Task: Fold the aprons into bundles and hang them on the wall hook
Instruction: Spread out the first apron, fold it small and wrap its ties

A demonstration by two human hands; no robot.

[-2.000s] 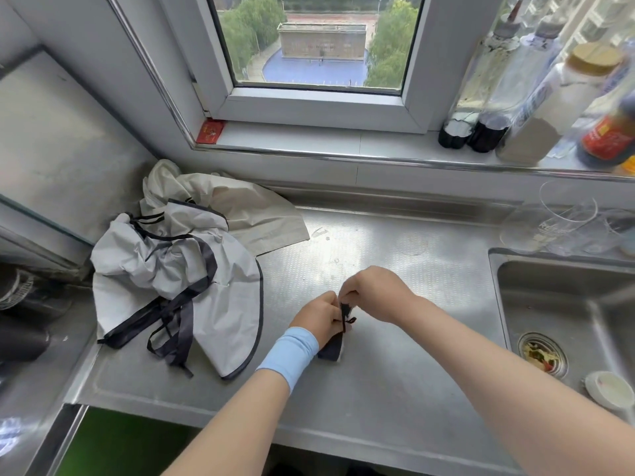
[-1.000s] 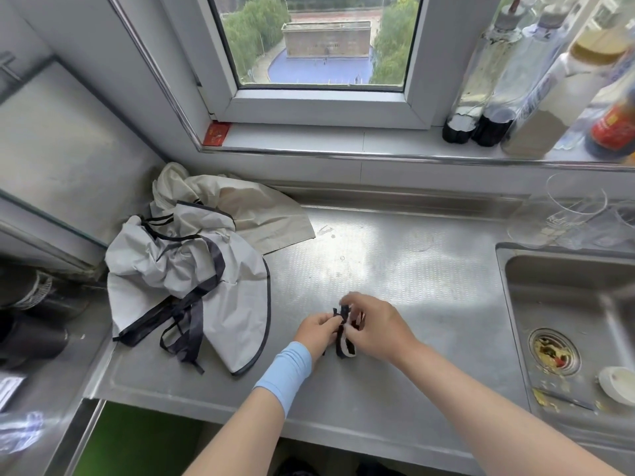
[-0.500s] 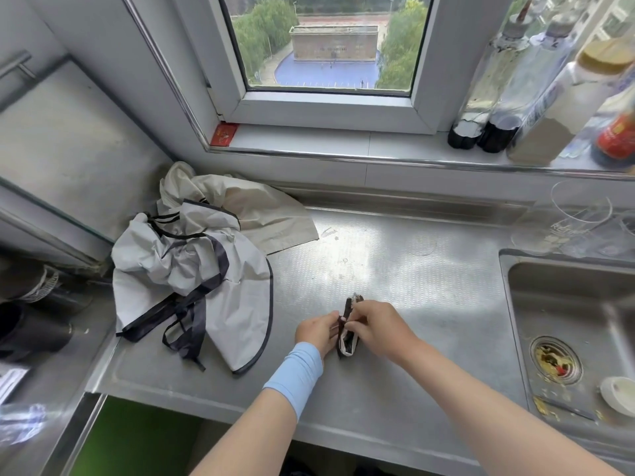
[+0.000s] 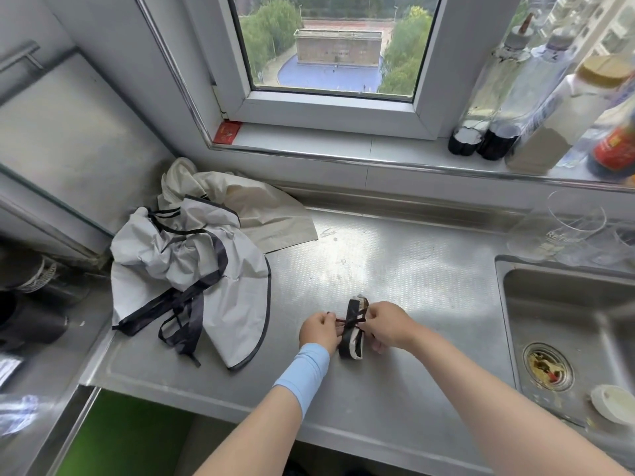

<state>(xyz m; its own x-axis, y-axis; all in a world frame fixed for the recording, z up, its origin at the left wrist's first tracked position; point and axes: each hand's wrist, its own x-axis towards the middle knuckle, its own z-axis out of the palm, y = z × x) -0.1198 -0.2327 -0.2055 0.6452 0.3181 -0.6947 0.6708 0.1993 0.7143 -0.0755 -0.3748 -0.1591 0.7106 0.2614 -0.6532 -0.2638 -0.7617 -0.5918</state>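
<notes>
Btwn L fingers [image 4: 325,320], R fingers [image 4: 374,317]: apron bundle [image 4: 350,342]

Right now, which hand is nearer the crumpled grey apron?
Left. The left hand sits between the crumpled grey apron and the bundle; the right hand is beyond the bundle.

Steel table [image 4: 395,269], dimpled top | sink [image 4: 567,304] set in at right, drain strainer [image 4: 546,367] holding scraps, white lid [image 4: 611,403] near it | clear glasses [image 4: 563,228] behind sink | windowsill [image 4: 326,139]: tall bottles [image 4: 491,108] and red-labelled bottle [image 4: 615,149] at right, red card [image 4: 226,132] in left corner
</notes>
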